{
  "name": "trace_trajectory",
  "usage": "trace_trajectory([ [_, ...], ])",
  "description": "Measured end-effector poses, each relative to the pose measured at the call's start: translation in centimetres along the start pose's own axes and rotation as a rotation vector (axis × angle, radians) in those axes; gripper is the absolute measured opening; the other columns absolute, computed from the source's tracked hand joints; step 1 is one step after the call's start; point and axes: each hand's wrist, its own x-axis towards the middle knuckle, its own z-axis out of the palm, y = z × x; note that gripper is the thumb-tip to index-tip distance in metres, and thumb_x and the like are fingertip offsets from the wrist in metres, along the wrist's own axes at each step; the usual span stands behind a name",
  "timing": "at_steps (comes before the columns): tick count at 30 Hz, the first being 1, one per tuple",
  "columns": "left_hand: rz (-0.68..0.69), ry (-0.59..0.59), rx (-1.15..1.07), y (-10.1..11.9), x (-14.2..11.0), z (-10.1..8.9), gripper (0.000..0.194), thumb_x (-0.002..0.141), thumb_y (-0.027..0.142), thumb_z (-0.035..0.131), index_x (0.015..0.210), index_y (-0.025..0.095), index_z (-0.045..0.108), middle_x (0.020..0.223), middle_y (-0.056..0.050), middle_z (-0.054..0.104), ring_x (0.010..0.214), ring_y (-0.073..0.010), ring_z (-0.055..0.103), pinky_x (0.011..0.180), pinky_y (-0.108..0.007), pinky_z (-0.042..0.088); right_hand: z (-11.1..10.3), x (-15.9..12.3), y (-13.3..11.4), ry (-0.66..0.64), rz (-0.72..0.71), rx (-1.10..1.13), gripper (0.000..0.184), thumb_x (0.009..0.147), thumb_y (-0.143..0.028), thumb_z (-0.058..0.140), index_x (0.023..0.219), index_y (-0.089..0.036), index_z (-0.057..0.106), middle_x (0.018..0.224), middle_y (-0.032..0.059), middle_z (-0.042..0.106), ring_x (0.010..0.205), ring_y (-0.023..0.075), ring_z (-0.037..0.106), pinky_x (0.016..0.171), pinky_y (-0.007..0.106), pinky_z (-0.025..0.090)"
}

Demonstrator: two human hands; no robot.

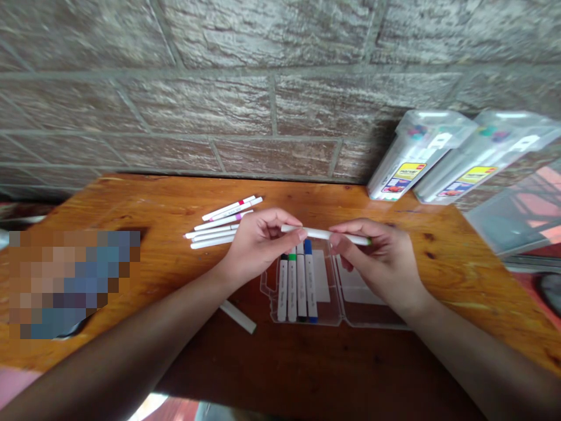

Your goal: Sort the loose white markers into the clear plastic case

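Note:
A white marker [319, 233] with a green tip at its right end is held level between my two hands. Finger and thumb of my left hand [267, 237] pinch its left end, while my right hand [379, 251] grips it toward the green end. Below them lies an open clear plastic case [339, 292]. Several markers [297, 286] stand side by side in its left half, with black, green and blue ends showing. Left of the case, several loose white markers [214, 231] lie on the table, partly hidden by my left hand. Another white marker [239, 317] lies near my left forearm.
Two tall clear marker boxes [397, 169] with yellow labels stand at the back right against the brick wall [228, 105]. A pixelated patch covers something on the left of the wooden table [144, 204].

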Motion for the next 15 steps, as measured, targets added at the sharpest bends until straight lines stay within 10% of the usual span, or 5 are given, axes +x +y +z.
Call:
trace_trajectory([
  [15, 0.135, -0.045, 0.261, -1.3, -0.9, 0.1, 0.018, 0.087, 0.031, 0.084, 0.084, 0.016, 0.074, 0.072, -0.002, 0.072, 0.061, -0.0095, 0.058, 0.055, -0.021, 0.041, 0.2, -0.2, 0.4, -0.026, -0.050, -0.242, 0.019, 0.081, -0.035, 0.090, 0.076, -0.021, 0.078, 0.067, 0.0002, 0.076, 0.054, 0.0123, 0.064, 0.050, 0.021, 0.047],
])
